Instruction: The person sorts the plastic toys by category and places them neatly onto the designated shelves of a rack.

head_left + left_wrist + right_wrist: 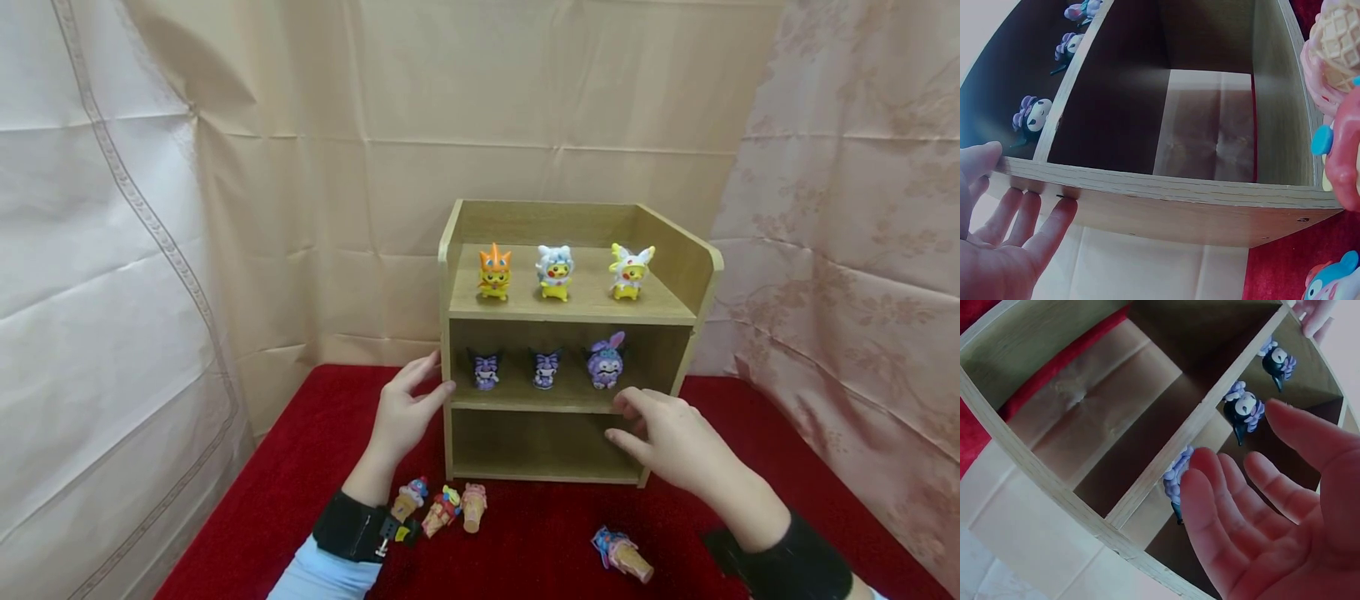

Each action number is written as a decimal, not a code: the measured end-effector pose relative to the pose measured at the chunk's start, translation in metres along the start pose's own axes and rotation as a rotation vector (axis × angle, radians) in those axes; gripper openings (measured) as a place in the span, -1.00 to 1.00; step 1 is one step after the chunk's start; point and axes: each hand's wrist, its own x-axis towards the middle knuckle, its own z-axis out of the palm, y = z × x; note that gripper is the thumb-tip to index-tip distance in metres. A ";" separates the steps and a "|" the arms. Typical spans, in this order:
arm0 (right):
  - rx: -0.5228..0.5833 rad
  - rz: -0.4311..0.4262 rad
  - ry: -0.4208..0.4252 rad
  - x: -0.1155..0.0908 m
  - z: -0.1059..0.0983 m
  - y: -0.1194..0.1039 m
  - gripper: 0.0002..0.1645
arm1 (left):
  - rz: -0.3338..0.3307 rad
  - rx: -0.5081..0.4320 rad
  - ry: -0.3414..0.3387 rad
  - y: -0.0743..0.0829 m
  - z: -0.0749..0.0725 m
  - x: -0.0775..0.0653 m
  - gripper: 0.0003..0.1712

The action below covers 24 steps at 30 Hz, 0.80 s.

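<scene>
My left hand (pixel 405 410) is at the left side of a small wooden shelf (pixel 570 318). In the left wrist view its fingertips (pixel 1067 206) rest on the outer face of the side panel, and the thumb lies by the front edge. My right hand (pixel 671 437), fingers loosely bent and holding nothing, hovers before the right end of the middle board. Just behind its fingers stands a fluffy purple figurine with a long ear (pixel 604 363). Two dark-eared purple figurines, one at left (pixel 486 371) and one at centre (pixel 545 369), share that level.
Three yellow figurines in orange (pixel 494 273), white-blue (pixel 555 273) and white-yellow (pixel 629 273) hats stand on top. Ice-cream-cone figurines (pixel 441 510) lie on the red cloth (pixel 540 533) by my left wrist; another cone figurine (pixel 622 554) lies front right. Curtains (pixel 525 100) hang behind.
</scene>
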 end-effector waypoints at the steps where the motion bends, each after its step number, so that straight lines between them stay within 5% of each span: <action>1: 0.005 0.008 -0.020 -0.001 0.000 0.000 -0.65 | 0.002 0.001 0.000 0.000 0.000 0.000 -0.40; 14: 0.068 0.002 -0.249 -0.014 0.011 0.005 -0.55 | 0.016 0.000 -0.005 0.002 0.000 -0.001 -0.40; 24: 0.113 -0.019 -0.464 -0.024 0.023 0.006 -0.41 | 0.012 0.034 -0.019 0.037 0.000 -0.003 -0.43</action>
